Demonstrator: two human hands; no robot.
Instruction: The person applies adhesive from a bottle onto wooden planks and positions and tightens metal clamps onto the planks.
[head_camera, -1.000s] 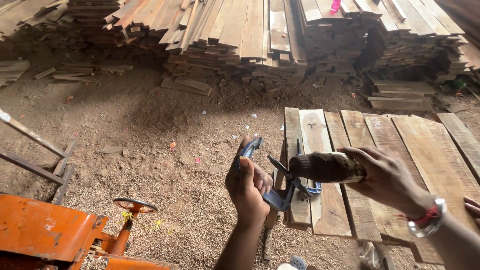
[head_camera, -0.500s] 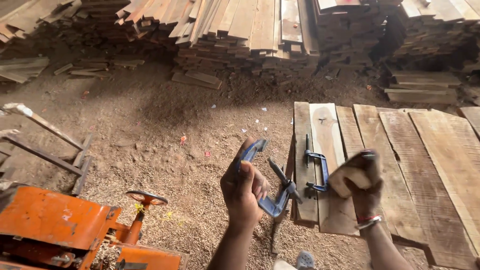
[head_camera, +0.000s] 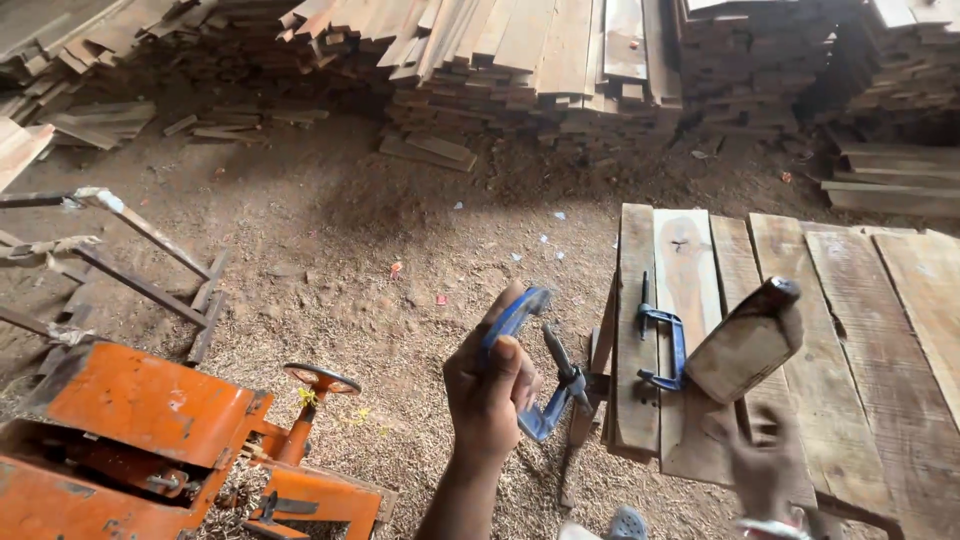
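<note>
My left hand is shut on a blue C-clamp, held up over the sawdust floor just left of a row of planks. A second blue clamp grips the left edge of those planks. A dusty tan bottle with a dark cap hangs tilted in the air over the planks. My right hand is blurred right below it, fingers spread, with a small gap to the bottle's base.
An orange machine with a small handwheel fills the lower left. A rusty metal frame lies on the ground at the left. Stacks of sawn boards line the back. Sawdust covers the floor.
My right hand held the bottle sideways, then upright; now the bottle is above the hand and the fingers have spread. The left hand keeps the clamp raised.
</note>
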